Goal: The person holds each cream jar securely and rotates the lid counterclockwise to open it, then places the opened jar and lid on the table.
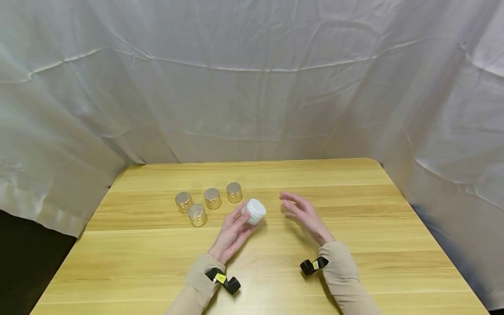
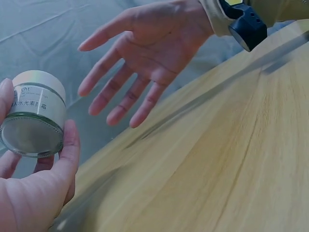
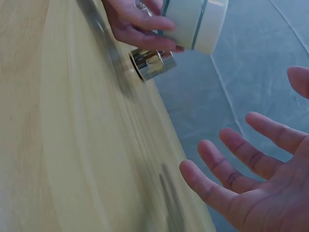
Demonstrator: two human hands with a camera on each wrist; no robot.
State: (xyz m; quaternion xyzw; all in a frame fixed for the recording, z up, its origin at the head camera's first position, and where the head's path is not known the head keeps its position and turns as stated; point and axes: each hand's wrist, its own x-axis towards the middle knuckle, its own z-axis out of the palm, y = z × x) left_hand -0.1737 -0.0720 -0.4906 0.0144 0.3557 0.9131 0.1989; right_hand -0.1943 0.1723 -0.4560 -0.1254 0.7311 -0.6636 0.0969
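A cream jar (image 1: 256, 211) with a white lid and a printed label is held above the table by my left hand (image 1: 232, 234). In the left wrist view the thumb and fingers curl round the jar (image 2: 35, 113), whose glass base faces the camera. My right hand (image 1: 307, 216) hovers to the right of the jar, apart from it, with its fingers spread and nothing in them. The right wrist view shows that hand (image 3: 260, 179) palm up near the camera, the white-lidded jar (image 3: 193, 21) beyond it.
Several gold-coloured jars stand left of my left hand: one at the back (image 1: 234, 192), one in the middle (image 1: 212, 198), one at the far left (image 1: 183, 201) and one nearest (image 1: 197, 215). The wooden table (image 1: 354, 188) backs onto a grey curtain (image 1: 252, 100).
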